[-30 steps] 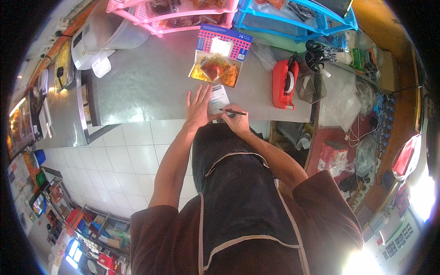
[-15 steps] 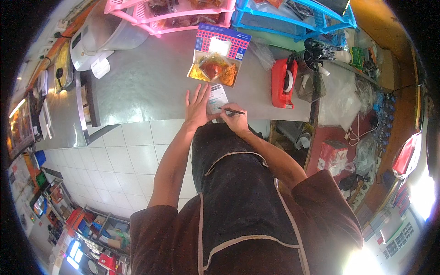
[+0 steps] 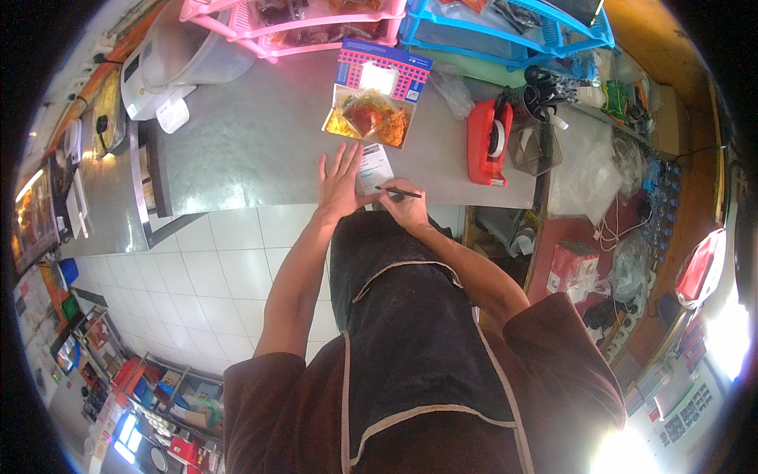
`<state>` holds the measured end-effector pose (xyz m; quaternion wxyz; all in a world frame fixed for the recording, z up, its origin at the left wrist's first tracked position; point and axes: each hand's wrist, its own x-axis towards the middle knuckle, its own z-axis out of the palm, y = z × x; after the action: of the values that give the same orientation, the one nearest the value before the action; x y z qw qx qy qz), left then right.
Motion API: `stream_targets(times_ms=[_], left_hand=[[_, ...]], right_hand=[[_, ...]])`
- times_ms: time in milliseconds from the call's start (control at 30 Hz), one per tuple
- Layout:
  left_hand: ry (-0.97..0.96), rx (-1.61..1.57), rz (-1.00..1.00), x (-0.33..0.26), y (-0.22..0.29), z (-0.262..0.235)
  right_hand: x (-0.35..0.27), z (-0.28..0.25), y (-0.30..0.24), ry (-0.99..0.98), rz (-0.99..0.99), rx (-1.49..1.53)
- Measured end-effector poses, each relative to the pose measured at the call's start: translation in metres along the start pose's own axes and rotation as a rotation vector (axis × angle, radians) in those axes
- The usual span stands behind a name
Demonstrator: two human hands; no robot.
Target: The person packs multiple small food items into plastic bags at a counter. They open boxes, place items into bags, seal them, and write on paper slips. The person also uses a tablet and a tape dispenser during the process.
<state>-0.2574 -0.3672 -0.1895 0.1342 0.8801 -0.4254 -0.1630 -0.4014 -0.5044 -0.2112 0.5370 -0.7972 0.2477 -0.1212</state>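
Observation:
A white paper slip [image 3: 374,169] with printing on it lies at the near edge of the metal counter. My left hand [image 3: 340,183] rests flat beside it, fingers spread, with the thumb side at the slip's left edge. In my right hand [image 3: 406,207] a dark pen [image 3: 403,192] is gripped, its tip over the lower right part of the slip. Just beyond the slip stands an opened meal box [image 3: 384,88] with a blue and pink patterned lid. Inside it are yellow food, fried pieces [image 3: 392,126] and a clear bag with something red [image 3: 365,120].
A red tape dispenser [image 3: 479,142] stands to the right, beside a mesh holder [image 3: 534,150]. Pink [image 3: 316,31] and blue [image 3: 505,49] basket racks line the back. At the far left of the counter is a white machine [image 3: 146,83] with a paper strip [image 3: 173,115] hanging out.

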Motion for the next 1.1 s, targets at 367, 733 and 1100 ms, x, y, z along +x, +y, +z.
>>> stream_targets(times_ms=[367, 733, 1100], left_hand=[[0.019, -0.022, 0.016, -0.001, -0.003, 0.004], [-0.005, -0.015, -0.001, -0.001, -0.004, 0.005], [0.028, -0.053, 0.015, -0.001, 0.001, 0.002]], right_hand=[[0.007, 0.004, -0.004, 0.028, -0.039, -0.008], [0.024, 0.010, -0.005, 0.006, -0.156, -0.059], [0.021, -0.053, -0.002, 0.220, 0.468, -0.308]])
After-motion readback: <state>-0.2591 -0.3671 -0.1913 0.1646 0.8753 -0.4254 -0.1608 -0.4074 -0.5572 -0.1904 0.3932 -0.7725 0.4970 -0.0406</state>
